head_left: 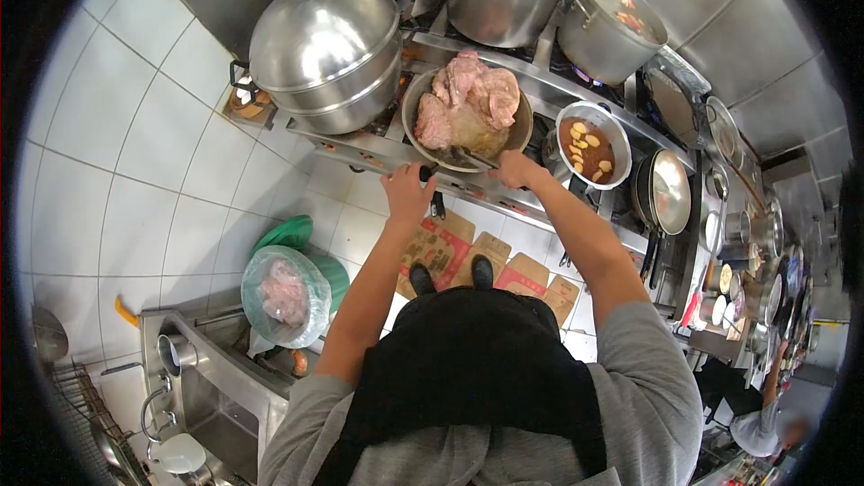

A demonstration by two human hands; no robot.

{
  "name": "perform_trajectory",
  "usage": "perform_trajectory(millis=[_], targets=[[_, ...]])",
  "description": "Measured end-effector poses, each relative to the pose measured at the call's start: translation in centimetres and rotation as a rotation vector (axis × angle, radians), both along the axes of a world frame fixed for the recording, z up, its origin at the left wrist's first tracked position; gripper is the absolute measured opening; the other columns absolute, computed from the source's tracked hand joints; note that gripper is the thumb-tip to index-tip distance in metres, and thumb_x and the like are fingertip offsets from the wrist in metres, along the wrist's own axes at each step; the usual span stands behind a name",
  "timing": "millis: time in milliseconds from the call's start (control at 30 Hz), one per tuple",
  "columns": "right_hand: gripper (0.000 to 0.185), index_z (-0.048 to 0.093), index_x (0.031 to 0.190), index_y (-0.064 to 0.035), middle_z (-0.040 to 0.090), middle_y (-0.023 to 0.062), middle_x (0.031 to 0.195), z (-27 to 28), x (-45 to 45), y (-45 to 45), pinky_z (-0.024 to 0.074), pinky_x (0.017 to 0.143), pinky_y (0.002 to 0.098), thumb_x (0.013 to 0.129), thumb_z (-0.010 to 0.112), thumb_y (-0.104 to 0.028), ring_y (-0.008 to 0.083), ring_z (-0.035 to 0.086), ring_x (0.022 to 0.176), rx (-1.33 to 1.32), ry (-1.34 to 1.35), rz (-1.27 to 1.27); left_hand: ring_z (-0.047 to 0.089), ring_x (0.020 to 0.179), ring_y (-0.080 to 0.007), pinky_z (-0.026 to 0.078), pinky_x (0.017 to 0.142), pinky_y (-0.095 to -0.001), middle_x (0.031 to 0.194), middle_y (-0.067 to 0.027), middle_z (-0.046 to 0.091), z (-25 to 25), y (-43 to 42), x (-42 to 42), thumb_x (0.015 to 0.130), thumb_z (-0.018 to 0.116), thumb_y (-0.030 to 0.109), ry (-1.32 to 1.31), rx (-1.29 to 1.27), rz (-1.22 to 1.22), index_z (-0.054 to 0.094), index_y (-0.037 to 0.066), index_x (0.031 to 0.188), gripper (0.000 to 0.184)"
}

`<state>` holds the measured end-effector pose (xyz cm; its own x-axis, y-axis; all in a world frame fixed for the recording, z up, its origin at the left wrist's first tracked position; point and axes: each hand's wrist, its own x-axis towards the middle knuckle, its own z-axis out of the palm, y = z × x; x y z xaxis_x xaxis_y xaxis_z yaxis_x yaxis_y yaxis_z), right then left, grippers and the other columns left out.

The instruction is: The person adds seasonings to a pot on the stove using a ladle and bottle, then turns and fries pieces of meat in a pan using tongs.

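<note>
A wide pan (522,137) on the stove holds large pieces of pale pink meat (495,94) in cloudy, bubbling liquid. My left hand (409,191) is closed around a short dark handle at the pan's near edge. Just right of it, my right hand (517,169) grips a metal cooking utensil (477,160), whose far end dips into the liquid beside the meat. The shape of that end is hidden. Right of the pan stands a pot (621,148) of reddish-brown sauce with several yellowish slices floating on it.
A large domed steamer (328,45) stands left of the pan. Stockpots (508,0) line the back burners. Frying pans (670,193) sit at right. A lined bin (283,297) and a sink (216,414) are at left. Flattened cardboard (522,274) covers the floor. Another person (760,427) works far right.
</note>
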<state>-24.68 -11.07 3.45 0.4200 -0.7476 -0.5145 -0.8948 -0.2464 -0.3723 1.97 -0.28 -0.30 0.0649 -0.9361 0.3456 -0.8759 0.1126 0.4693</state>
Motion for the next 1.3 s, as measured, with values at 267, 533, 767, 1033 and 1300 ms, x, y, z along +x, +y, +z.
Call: perform_trajectory(millis=[267, 533, 767, 1033, 1300], targets=[[0.045, 0.073, 0.082, 0.0034, 0.067, 0.0134, 0.064, -2.4, -3.0, 1.6, 0.0549, 0.056, 0.0374, 0.095, 0.066, -0.039, 0.0231, 0.068, 0.057, -0.249, -0.151, 0.119, 0.062, 0.100, -0.0307, 0.035, 0.095, -0.0516, 0.099, -0.0101, 0.067, -0.9, -0.4, 0.2, 0.088, 0.071, 0.036, 0.010, 0.025, -0.022, 0.064, 0.007, 0.106, 0.035], [0.038, 0.071, 0.106, -0.0003, 0.066, 0.0042, 0.076, -0.1, -5.1, 1.7, 0.0417, 0.042, 0.0263, 0.099, 0.065, -0.037, 0.0087, 0.053, 0.052, 0.628, -0.543, -0.558, 0.061, 0.106, -0.0303, 0.034, 0.097, -0.0509, 0.102, -0.0109, 0.066, -0.7, -0.3, 0.3, 0.087, 0.070, 0.037, -0.027, 0.005, -0.008, 0.064, 0.006, 0.113, 0.041], [0.039, 0.069, 0.113, -0.0022, 0.059, -0.0009, 0.075, 1.6, -7.3, 3.4, 0.0363, 0.041, 0.0233, 0.102, 0.062, -0.039, 0.0057, 0.047, 0.051, 0.700, -0.763, -0.680, 0.062, 0.105, -0.0305, 0.035, 0.097, -0.0517, 0.103, -0.0109, 0.067, -0.7, -0.5, 0.4, 0.088, 0.070, 0.038, 0.008, 0.083, -0.025, 0.064, 0.006, 0.114, 0.041], [0.033, 0.070, 0.105, -0.0011, 0.062, 0.0002, 0.073, 11.0, -16.1, 7.7, 0.0365, 0.040, 0.0235, 0.099, 0.064, -0.033, 0.0058, 0.050, 0.051, 0.187, -0.653, -0.845, 0.063, 0.101, -0.0307, 0.036, 0.096, -0.0521, 0.102, -0.0103, 0.068, -0.2, -0.4, 0.4, 0.087, 0.071, 0.039, -0.015, 0.069, -0.009, 0.065, 0.007, 0.113, 0.041], [0.047, 0.072, 0.093, 0.0083, 0.070, 0.0299, 0.085, 3.9, -21.4, 9.3, 0.0554, 0.079, 0.0485, 0.092, 0.067, -0.039, 0.0435, 0.071, 0.083, -0.511, 0.043, -0.559, 0.064, 0.097, -0.0309, 0.037, 0.090, -0.0504, 0.095, -0.0088, 0.069, 0.5, -0.2, 0.3, 0.086, 0.073, 0.038, 0.013, 0.070, -0.023, 0.066, 0.009, 0.107, 0.037]])
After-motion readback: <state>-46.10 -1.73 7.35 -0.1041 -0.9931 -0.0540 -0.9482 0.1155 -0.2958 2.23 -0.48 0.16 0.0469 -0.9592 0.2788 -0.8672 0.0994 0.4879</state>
